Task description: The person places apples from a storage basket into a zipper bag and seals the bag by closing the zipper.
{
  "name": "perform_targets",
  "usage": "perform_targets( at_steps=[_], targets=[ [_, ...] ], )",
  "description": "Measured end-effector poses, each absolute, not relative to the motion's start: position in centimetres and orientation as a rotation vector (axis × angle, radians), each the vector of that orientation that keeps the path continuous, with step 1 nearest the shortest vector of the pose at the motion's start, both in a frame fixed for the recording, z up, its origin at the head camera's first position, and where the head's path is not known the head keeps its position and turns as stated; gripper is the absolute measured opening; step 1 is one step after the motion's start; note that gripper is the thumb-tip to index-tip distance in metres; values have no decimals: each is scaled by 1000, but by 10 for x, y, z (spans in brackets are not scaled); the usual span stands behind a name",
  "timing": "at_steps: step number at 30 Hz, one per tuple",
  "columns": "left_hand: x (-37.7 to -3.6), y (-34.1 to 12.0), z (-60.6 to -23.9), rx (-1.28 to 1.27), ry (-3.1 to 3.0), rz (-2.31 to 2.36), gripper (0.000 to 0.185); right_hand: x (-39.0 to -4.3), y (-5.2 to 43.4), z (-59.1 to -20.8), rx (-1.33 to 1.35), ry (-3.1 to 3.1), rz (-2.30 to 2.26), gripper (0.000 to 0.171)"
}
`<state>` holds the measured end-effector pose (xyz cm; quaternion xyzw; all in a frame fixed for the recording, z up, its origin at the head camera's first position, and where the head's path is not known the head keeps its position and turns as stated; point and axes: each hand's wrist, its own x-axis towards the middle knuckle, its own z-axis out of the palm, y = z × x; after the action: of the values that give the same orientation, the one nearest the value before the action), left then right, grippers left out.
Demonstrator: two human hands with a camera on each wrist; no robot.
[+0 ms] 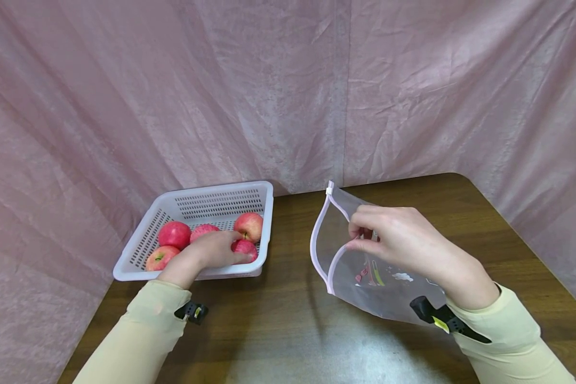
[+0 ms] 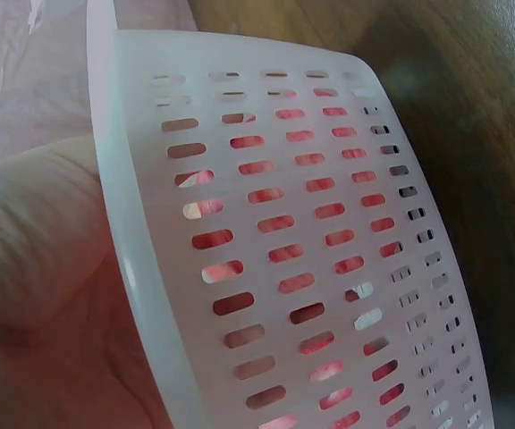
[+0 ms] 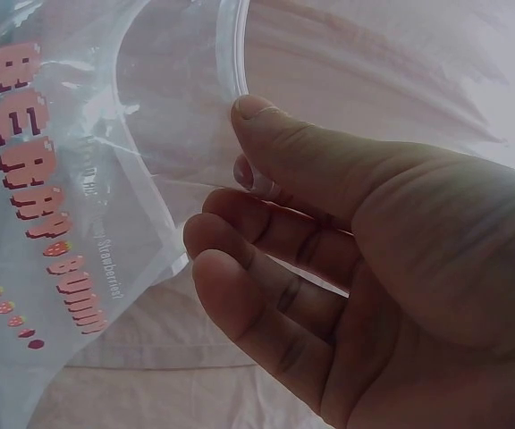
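My left hand reaches over the near rim of a white plastic basket. Its thumb and fingers curl round a red apple at the right front of the basket; the fingertips are partly hidden. In the left wrist view the basket's slotted wall covers most of that hand's work. On the right, my right hand pinches the rim of a clear slider zip bag between thumb and fingers. The bag's mouth gapes toward the basket, with its slider at the upper end. Printed lettering shows on its side.
More apples lie in the basket: a red one, a yellowish one, one beyond my left hand and one at the back right. The wooden table ends at a pink curtain.
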<state>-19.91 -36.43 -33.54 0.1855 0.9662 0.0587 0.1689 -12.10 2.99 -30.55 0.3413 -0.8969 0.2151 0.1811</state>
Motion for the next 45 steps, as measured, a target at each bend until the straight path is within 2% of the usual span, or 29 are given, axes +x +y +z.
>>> perform_targets(
  at_steps=[8, 15, 23, 28, 45],
  targets=[
    [-200, -365, -337, 552, 2777, 238, 42, -122, 29, -305, 968, -2543, 603, 33],
    [-199, -365, -332, 569, 2807, 289, 61, -122, 30, -306, 963, -2548, 593, 33],
    [-196, -368, -323, 560, 2848, 344, 62, -121, 30, -308, 953, -2552, 601, 32],
    [-195, -371, -321, 536, 2908, 411, 71, -122, 31, -309, 961, -2541, 593, 32],
    [-180, -357, -314, 531, 3177, 653, 70, -124, 27, -309, 966, -2537, 597, 33]
  ],
)
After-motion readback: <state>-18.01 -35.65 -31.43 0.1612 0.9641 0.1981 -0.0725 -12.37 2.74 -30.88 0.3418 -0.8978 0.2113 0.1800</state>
